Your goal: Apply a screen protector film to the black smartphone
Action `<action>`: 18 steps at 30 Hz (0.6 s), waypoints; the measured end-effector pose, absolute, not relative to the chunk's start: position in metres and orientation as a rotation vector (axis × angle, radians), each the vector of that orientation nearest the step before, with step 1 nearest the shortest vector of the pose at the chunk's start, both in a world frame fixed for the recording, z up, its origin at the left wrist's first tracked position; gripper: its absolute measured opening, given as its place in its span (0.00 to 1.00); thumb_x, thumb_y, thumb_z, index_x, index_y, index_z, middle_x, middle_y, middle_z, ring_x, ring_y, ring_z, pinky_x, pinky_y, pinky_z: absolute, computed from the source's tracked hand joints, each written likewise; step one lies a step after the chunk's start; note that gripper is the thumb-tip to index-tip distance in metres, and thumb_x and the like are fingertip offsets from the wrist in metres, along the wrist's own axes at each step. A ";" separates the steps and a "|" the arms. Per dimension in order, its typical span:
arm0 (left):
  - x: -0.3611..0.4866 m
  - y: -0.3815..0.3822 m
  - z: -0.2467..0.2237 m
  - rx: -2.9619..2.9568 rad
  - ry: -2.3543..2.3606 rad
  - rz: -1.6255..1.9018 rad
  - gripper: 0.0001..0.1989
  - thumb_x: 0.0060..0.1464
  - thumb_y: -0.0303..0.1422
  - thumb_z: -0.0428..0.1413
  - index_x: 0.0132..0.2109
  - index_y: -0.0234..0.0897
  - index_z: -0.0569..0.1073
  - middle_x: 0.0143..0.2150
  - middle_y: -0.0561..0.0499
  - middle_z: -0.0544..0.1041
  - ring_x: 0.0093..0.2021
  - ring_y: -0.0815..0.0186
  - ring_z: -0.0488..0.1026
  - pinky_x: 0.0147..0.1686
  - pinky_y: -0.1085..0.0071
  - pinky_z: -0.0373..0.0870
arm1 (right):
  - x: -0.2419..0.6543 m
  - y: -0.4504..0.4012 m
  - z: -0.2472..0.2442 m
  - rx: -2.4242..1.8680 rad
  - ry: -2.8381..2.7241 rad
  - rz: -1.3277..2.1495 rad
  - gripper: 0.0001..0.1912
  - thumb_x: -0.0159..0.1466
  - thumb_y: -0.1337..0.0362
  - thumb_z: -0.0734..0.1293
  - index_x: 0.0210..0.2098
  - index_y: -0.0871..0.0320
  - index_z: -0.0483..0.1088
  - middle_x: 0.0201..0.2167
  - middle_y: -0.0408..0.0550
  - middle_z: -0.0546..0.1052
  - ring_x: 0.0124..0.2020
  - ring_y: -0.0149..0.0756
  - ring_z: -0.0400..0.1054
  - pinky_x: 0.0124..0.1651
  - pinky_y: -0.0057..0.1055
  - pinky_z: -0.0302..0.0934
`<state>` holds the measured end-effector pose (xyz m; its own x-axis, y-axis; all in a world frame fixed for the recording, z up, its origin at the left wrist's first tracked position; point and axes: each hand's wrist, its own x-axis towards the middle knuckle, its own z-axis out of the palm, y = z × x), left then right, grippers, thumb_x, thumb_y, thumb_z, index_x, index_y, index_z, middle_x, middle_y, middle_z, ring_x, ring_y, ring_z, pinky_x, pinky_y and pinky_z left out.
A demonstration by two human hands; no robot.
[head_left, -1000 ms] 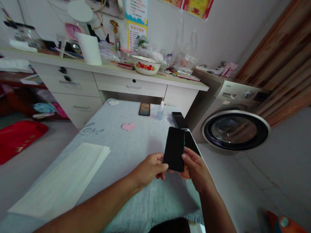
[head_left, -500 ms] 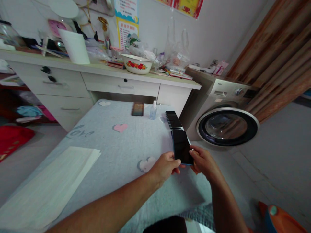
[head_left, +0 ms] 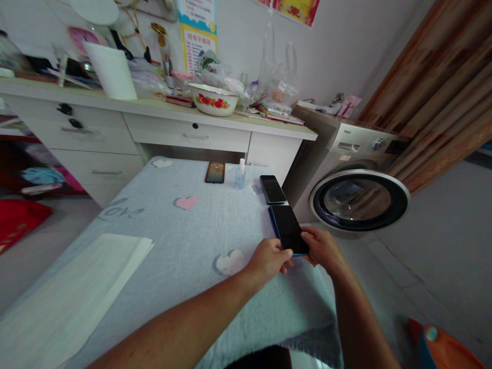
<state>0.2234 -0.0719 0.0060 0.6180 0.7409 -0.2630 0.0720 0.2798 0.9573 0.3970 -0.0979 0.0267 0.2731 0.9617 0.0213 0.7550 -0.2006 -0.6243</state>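
Both my hands grip a dark-screened phone (head_left: 287, 228) with a blue edge, at the right side of the cloth-covered table (head_left: 165, 266). My left hand (head_left: 269, 259) pinches its near left corner, thumb on top. On the near right edge, my right hand (head_left: 320, 246) closes round it, its lower fingers partly hidden beneath. Just beyond the held phone lies another dark phone (head_left: 272, 189). Farther left stand a small clear spray bottle (head_left: 240, 175) and a phone with a brownish screen (head_left: 214, 172), lying flat.
Folded pale paper or cloth (head_left: 77, 292) covers the table's left side. Behind it, a white desk (head_left: 184, 134) carries a floral enamel bowl (head_left: 213, 100), a white container (head_left: 111, 72) and plastic bags. A washing machine (head_left: 359, 200) stands at the right, an orange object (head_left: 453, 348) at lower right.
The held phone's near end has come slightly lower toward the table, with both hands still on it. The view has shifted a little; the other things stay in place.
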 end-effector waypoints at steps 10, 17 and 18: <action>0.232 -0.064 0.002 1.359 0.915 0.491 0.10 0.50 0.36 0.53 0.26 0.36 0.64 0.21 0.52 0.74 0.14 0.75 0.62 0.15 0.77 0.54 | 0.394 -0.090 0.037 -2.149 -1.618 0.424 0.18 0.60 0.60 0.56 0.37 0.58 0.76 0.24 0.46 0.76 0.27 0.35 0.69 0.29 0.26 0.55; 0.232 -0.063 0.001 1.487 0.983 0.446 0.10 0.51 0.37 0.52 0.26 0.37 0.65 0.20 0.52 0.74 0.15 0.73 0.64 0.15 0.77 0.56 | 0.391 -0.089 0.040 -2.204 -1.618 0.428 0.19 0.61 0.61 0.56 0.41 0.58 0.75 0.16 0.44 0.72 0.19 0.33 0.67 0.28 0.26 0.54; 0.232 -0.063 0.001 1.511 0.994 0.442 0.10 0.51 0.38 0.52 0.26 0.37 0.65 0.20 0.52 0.74 0.15 0.72 0.64 0.16 0.76 0.56 | 0.390 -0.089 0.041 -2.213 -1.620 0.431 0.19 0.61 0.61 0.56 0.42 0.58 0.75 0.16 0.43 0.72 0.19 0.33 0.67 0.28 0.26 0.55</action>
